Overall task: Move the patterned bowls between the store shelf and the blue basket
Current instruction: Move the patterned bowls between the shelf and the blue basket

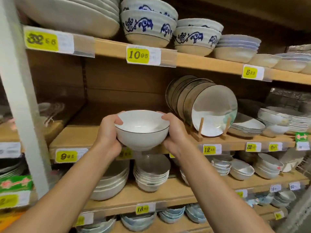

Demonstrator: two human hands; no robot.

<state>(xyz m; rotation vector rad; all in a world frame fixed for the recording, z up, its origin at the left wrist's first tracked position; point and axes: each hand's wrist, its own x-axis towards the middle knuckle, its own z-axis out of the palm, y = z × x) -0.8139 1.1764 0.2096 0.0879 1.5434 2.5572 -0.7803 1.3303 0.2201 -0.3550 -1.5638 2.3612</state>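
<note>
- The bare left forearm [67, 182] rises from the lower left corner and the bare right forearm [212, 182] from the lower right, and the two converge toward the middle.
- The left hand [107, 133] grips the left side of a round white ceramic bowl with a thin dark rim line [143, 137]. Its thumb is hooked over the rim and its fingers curl beneath.
- The right hand [176, 132] mirrors it on the right side, thumb at the rim.
- The palms face each other.

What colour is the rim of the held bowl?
The bowl has a thin dark rim; head view.
</note>
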